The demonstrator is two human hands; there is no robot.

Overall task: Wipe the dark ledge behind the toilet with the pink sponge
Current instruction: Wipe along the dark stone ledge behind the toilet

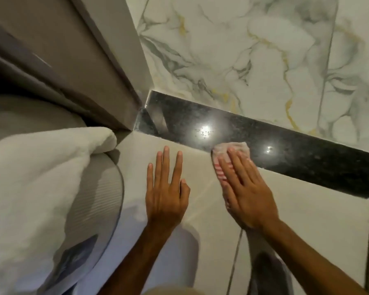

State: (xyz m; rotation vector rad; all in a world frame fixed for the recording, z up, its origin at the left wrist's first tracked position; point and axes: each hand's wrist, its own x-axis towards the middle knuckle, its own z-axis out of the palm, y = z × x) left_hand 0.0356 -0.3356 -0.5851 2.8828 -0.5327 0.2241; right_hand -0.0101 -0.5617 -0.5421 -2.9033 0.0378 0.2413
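at the far left a fluffy white folded towel lies over a round ribbed glass edge, out of the way of the wiping and well apart from the ledge. next comes the left hand, laid flat on the pale cream tiled surface below the ledge, its fingers spread and straight, clamped on nothing; it looks placed there as a brace so the person can lean forward. just to its right the right hand presses palm-down on the pink and white striped soft sponge, fingers together and flat on top of it rather than curled round it, which probably spreads the pressure for a sliding wipe. the sponge sits on the front edge of the dark speckled polished stone ledge, half on the stone and half on the cream tile below. the ledge runs from the grey door frame at the left down to the right edge, glossy enough to mirror two ceiling lights; the stretch to the right of the sponge seems yet to be covered. behind it rises a white marble-look wall tile with grey and gold veins. the toilet itself cannot be made out for certain.
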